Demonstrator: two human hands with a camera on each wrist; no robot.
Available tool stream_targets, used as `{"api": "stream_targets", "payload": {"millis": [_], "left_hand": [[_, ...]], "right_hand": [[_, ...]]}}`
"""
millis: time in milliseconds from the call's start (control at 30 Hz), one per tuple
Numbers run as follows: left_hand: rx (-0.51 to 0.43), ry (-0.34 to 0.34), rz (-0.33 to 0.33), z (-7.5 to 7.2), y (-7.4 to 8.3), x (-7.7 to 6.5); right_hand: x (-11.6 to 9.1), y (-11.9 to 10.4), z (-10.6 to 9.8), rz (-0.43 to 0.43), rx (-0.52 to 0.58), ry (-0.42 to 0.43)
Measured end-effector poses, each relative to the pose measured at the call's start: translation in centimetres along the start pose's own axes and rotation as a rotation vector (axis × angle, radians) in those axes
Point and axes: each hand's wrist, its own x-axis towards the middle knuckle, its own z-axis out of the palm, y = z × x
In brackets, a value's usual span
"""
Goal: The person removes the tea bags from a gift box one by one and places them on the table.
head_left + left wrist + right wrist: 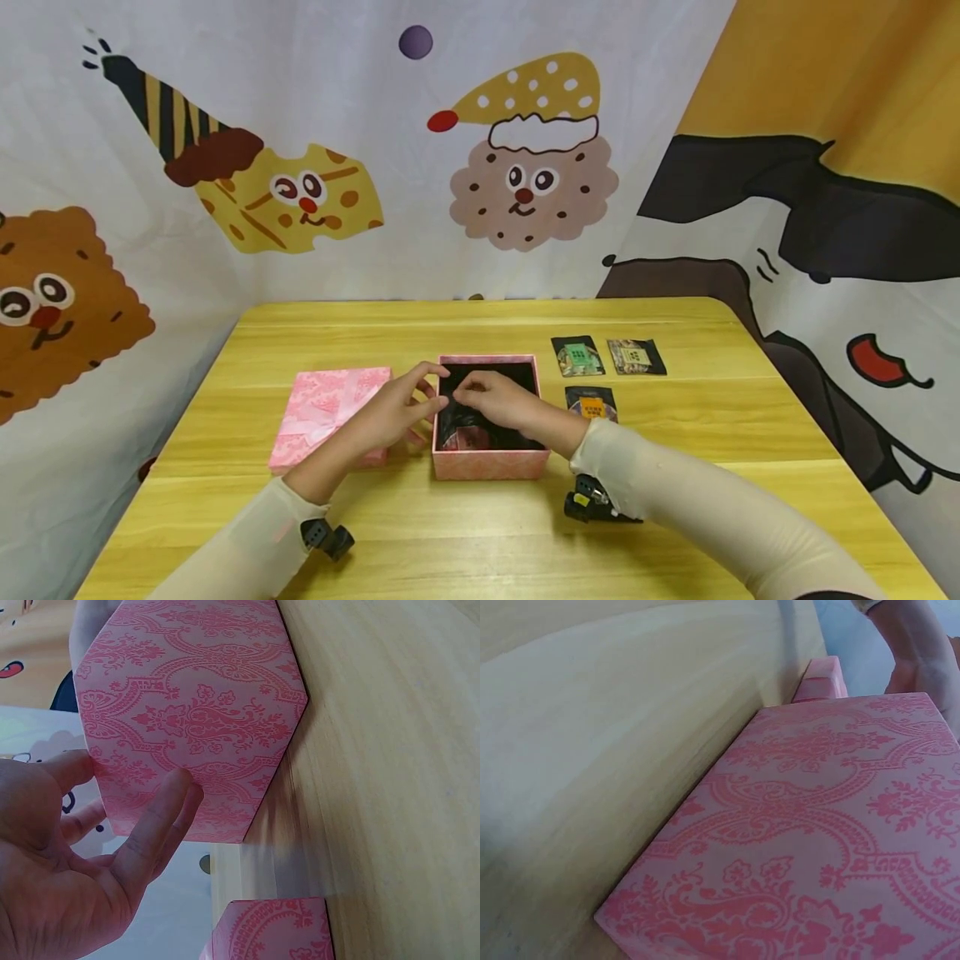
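Observation:
A pink patterned box (491, 465) with a dark interior stands uncovered on the table. My right hand (498, 402) reaches inside; its fingertips pinch the upper edge of a black packet (467, 437) with a reddish lower part, which leans near the front left corner. Much of that packet is hard to tell from the dark interior. Against the box's left side is my left hand (393, 408), its fingers spread and touching the rim and outer wall. The left wrist view shows these fingertips on the patterned wall (202, 712). In the right wrist view, the box wall (795, 825) hides my right hand.
Left of the box lies its pink lid (322, 408) with a ribbon bow, partly under my left forearm. To the right are a green-labelled packet (578, 357), a yellow-labelled packet (637, 357) and an orange-labelled packet (591, 403). A printed curtain (420, 183) hangs behind the wooden table (450, 542).

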Motion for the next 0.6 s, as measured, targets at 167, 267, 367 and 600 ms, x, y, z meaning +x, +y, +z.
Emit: {"api": "stream_targets", "payload": {"millis": [167, 267, 367, 600], "left_hand": [[0.000, -0.001, -0.001, 0.05, -0.05, -0.07], [0.003, 0.000, -0.004, 0.06, -0.09, -0.10], [0.006, -0.001, -0.007, 0.04, -0.10, -0.11], [0.000, -0.006, -0.005, -0.06, 0.02, -0.03]], "right_hand": [[-0.06, 0.14, -0.05, 0.007, -0.049, -0.019], [-0.11, 0.21, -0.04, 0.003, -0.034, -0.031], [-0.08, 0.24, -0.02, -0.024, -0.039, -0.001], [0.05, 0.24, -0.02, -0.025, -0.084, -0.031]]}}
